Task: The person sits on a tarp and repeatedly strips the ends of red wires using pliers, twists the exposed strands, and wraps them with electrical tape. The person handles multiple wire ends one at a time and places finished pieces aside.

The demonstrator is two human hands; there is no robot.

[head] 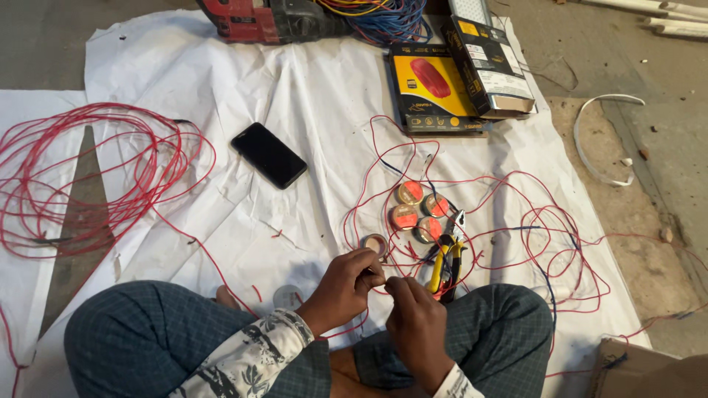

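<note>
black phone [269,155] lay on the white sheet [324,88], red wire coil [88,177] off left, yellow-black boxes [457,74] up top, yellow-handled pliers [445,264] nearby.

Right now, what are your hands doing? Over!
Left hand and right hand pinch thin red wire between them. Yellow-handled pliers lie beside right hand. Small tape roll just ahead.

Red wire [96,177] loops over a white sheet [324,96]. The phone [269,155] is black, the pliers [445,265] yellow-handled, the trousers [147,332] dark green checked, the sleeve [251,357] white with black print.
</note>
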